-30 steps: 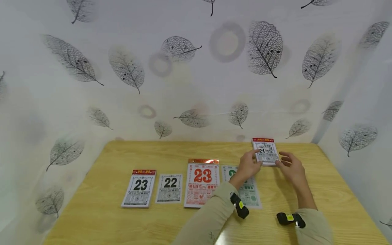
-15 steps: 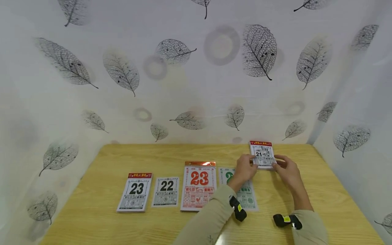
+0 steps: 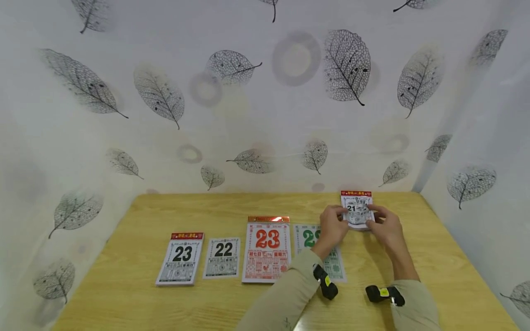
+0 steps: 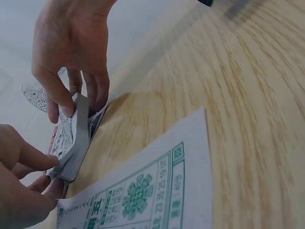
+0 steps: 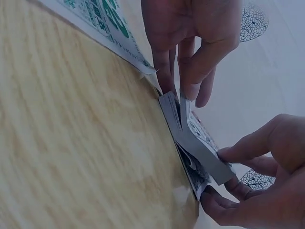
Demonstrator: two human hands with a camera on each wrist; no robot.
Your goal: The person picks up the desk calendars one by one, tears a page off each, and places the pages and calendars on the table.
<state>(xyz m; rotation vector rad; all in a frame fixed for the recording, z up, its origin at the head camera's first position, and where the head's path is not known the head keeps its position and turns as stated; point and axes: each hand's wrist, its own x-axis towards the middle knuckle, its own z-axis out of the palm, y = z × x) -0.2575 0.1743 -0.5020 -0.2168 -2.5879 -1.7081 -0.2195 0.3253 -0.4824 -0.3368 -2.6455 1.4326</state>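
Note:
A small tear-off calendar (image 3: 357,211) with a red header and the number 21 lies at the back right of the table. My left hand (image 3: 333,228) pinches its lower left corner between thumb and fingers. On the other side, my right hand (image 3: 387,227) pinches the lower right part. From the right wrist view, the pad's page block (image 5: 199,149) is bent and split into separate thicknesses, with gaps between the sheets. A loose sheet with green print (image 3: 333,262) lies partly beneath my left forearm; the left wrist view shows its corner near my left fingers.
Left of my arms, a larger calendar with a red 23 (image 3: 267,248) lies on the wooden table (image 3: 223,303). Farther left are a loose sheet numbered 22 (image 3: 221,258) and a small calendar numbered 23 (image 3: 180,259). A leaf-patterned curtain (image 3: 248,119) stands behind.
Both hands keep hold of the small calendar. Its lower pages now look more bowed, and the right fingers reach farther over its right edge. The whole head view has shifted slightly.

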